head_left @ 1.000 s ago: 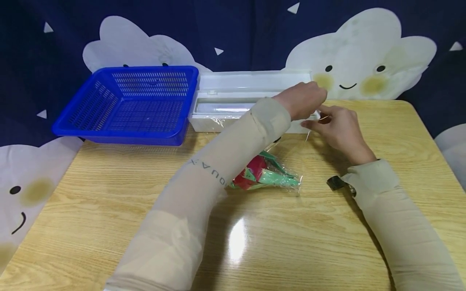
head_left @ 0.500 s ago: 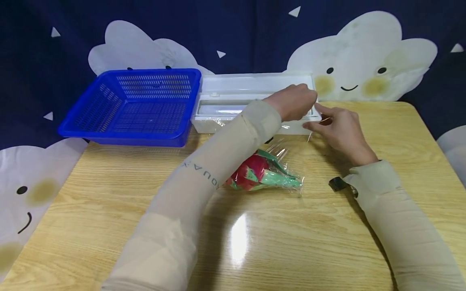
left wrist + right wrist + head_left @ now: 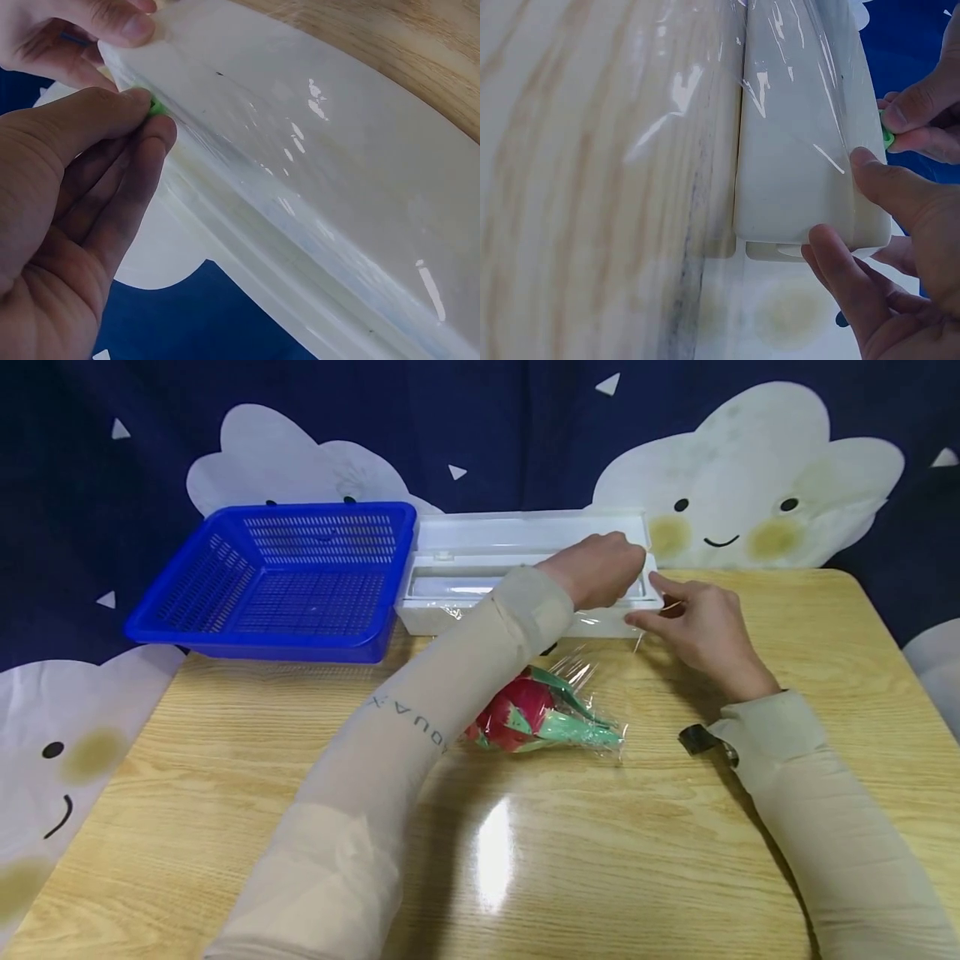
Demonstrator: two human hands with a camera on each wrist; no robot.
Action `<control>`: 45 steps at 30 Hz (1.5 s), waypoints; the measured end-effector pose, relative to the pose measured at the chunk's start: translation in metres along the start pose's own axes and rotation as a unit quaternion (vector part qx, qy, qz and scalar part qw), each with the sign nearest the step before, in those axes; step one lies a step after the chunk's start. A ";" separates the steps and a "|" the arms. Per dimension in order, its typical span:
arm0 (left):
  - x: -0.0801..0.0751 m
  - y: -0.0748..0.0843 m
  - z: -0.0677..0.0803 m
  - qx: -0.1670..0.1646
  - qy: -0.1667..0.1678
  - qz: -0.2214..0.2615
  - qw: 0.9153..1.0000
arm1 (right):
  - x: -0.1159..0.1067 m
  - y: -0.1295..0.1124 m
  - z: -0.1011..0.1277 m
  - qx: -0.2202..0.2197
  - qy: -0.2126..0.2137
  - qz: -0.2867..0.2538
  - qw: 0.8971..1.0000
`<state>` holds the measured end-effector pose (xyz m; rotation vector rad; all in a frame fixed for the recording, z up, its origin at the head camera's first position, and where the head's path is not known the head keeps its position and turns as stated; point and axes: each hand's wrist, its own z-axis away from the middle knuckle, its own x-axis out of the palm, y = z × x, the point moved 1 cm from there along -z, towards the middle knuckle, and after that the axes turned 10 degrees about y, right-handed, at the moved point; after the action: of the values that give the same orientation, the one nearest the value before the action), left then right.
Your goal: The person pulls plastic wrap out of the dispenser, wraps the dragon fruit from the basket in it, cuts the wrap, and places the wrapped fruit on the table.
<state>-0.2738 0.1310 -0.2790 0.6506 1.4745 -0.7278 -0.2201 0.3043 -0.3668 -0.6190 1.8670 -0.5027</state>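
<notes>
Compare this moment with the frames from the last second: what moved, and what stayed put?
The left hand, pinching the small green slider, slid leftward along the white wrap dispenser. The right hand kept gripping the dispenser's end. The wrapped dragon fruit and blue basket stayed put.

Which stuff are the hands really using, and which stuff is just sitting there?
In use: left hand pinching the green slider; right hand holding the white wrap box; cling film; wrapped dragon fruit.

Just sitting: blue basket; cloud curtain.

The wooden table [image 3: 225, 793] carries a blue basket [image 3: 281, 581], white film dispenser [image 3: 480, 572] and wrapped dragon fruit [image 3: 536, 720].
</notes>
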 end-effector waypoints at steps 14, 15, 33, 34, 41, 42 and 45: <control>0.002 -0.004 0.002 -0.005 -0.002 0.009 1.000 | 0.001 0.001 0.000 0.007 -0.012 0.002 1.000; 0.002 -0.004 0.003 -0.004 -0.001 0.008 1.000 | 0.001 0.001 0.000 0.007 -0.012 0.002 1.000; 0.000 -0.008 0.007 -0.011 -0.009 0.018 1.000 | 0.001 0.002 -0.001 -0.001 -0.001 0.016 1.000; 0.000 -0.008 0.007 -0.011 -0.009 0.018 1.000 | 0.001 0.002 -0.001 -0.001 -0.001 0.015 1.000; 0.000 -0.010 0.008 -0.014 -0.010 0.020 1.000 | 0.000 0.001 -0.001 0.001 -0.001 0.011 1.000; 0.000 -0.011 0.008 -0.014 -0.010 0.021 1.000 | 0.001 0.001 -0.002 0.001 -0.002 0.010 1.000; 0.001 -0.011 0.009 -0.012 -0.009 0.021 1.000 | 0.001 0.001 -0.001 0.003 -0.004 0.011 1.000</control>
<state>-0.2767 0.1170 -0.2791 0.6525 1.4469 -0.6804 -0.2216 0.3043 -0.3673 -0.5949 1.8630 -0.4910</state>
